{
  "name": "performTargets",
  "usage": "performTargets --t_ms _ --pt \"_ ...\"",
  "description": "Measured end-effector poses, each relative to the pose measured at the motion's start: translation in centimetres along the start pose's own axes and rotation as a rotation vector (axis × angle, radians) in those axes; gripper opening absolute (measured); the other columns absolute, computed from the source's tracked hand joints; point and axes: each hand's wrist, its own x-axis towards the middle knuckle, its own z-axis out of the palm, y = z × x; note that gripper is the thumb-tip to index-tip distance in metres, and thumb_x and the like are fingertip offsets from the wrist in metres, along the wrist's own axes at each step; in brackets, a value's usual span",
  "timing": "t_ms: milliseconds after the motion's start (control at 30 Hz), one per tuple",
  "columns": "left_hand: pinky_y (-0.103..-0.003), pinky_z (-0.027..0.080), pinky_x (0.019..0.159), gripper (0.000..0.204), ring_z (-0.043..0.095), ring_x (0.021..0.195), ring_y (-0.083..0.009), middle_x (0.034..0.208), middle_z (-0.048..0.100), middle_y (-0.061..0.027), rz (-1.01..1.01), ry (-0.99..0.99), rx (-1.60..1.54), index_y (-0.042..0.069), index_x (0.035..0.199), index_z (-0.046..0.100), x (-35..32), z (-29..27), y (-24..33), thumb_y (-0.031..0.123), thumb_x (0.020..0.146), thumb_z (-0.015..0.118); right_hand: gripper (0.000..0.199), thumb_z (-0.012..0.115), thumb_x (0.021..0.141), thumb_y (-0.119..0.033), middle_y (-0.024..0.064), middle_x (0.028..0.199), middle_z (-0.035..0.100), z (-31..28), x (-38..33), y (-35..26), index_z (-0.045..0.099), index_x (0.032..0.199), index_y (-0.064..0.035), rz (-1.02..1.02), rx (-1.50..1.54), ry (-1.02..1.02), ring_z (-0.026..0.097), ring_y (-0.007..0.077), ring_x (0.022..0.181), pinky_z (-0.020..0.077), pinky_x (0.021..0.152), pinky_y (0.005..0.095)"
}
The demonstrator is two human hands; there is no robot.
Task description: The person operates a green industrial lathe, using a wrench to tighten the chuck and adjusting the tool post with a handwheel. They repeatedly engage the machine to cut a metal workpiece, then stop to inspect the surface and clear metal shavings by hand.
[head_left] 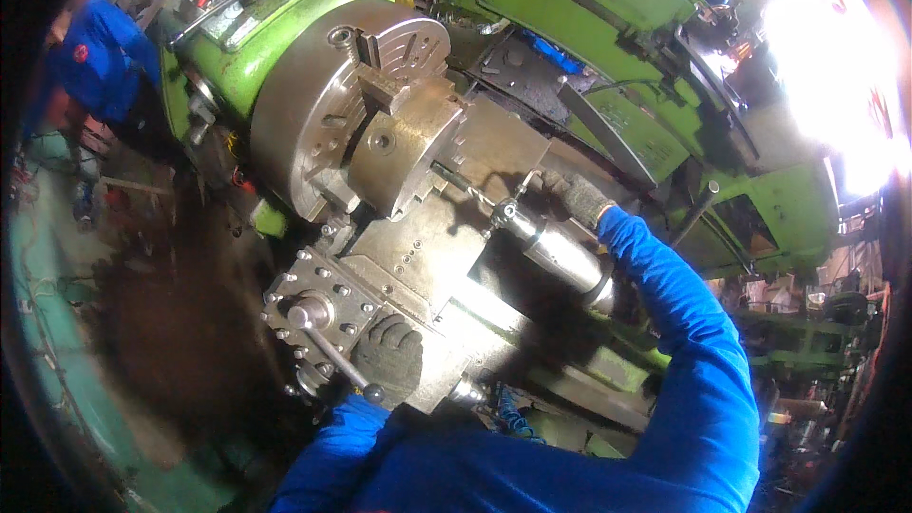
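My right hand [577,198], in a dark grey knit glove, reaches to the tailstock end of a lathe. Its fingers are closed at a thin, shiny bar handle [525,184], which looks like a chuck key. That bar meets the drill chuck [505,216] in front of the bright tailstock quill [570,261]. A slim drill bit [460,180] points from there at the smaller round chuck [404,147]. My left hand [391,358], gloved too, lies with loosely spread fingers beside the square tool post [328,299], by its ball-ended lever [337,356].
The large faceplate chuck [313,104] with its jaws grips the smaller chuck. Behind it stands the green headstock [280,24], with tools on top. Green machine casting [570,24] runs along the far side. A person in blue [109,57] is at the upper left.
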Motion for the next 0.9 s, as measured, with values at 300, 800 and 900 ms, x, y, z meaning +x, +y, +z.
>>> performTargets --t_ms 300,800,900 --pt "-0.047 0.049 0.098 0.011 0.060 0.111 -0.0325 0.105 0.063 -0.0105 -0.067 -0.091 -0.045 0.009 0.093 0.066 -0.4 0.1 0.1 0.015 0.083 0.067 0.043 0.039 0.108 -0.036 0.0238 0.106 0.069 -1.9 -1.2 -5.9 0.066 0.127 -0.0085 0.213 -0.263 0.013 0.068 0.0379 0.095 0.0527 0.084 0.0454" --pt "-0.049 0.048 0.092 0.013 0.058 0.105 -0.0321 0.099 0.059 -0.0103 -0.009 0.001 -0.035 0.012 0.088 0.060 -0.6 0.0 -0.2 0.016 0.078 0.067 0.047 0.037 0.109 -0.046 0.0271 0.120 0.069 -2.4 -1.3 -6.7 0.060 0.132 -0.0130 0.271 -0.406 -0.048 0.066 0.0458 0.112 0.0517 0.097 0.0529" --pt "-0.048 0.049 0.092 0.012 0.059 0.105 -0.0319 0.099 0.060 -0.0104 -0.001 0.033 -0.026 0.011 0.087 0.060 -1.0 0.6 -0.4 0.016 0.079 0.067 0.054 0.039 0.106 -0.054 0.0266 0.122 0.068 -1.9 -2.3 -7.7 0.062 0.132 -0.0118 0.103 -0.516 0.024 0.066 0.0444 0.115 0.0502 0.099 0.0520"
